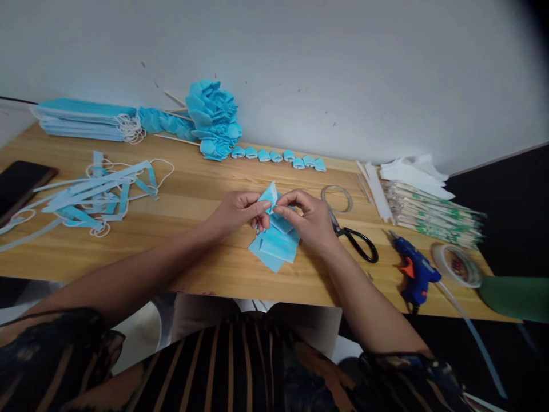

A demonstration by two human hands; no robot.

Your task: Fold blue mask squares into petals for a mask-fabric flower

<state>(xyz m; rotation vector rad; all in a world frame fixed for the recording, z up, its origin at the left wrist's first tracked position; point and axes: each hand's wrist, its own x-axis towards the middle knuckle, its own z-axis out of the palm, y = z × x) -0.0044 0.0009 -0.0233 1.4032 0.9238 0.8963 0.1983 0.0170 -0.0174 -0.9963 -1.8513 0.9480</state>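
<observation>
Both my hands meet over the middle of the wooden table (193, 189). My left hand (238, 210) and my right hand (309, 218) pinch the same small blue piece of mask fabric (269, 197), folded to a point, fingers closed on it. Right under it lies a small stack of cut blue fabric squares (274, 247). A row of folded blue petals (278, 156) lies further back, next to a blue flower bunch (213, 117) on sticks.
Black-handled scissors (355, 240) and a clear tape ring (337, 198) lie right of my hands. A blue glue gun (415, 273), a tape roll (457, 264), wrapped chopsticks (433, 214), cut ear-loop strips (94, 194), a phone (19, 180) and stacked masks (83, 119) are also there.
</observation>
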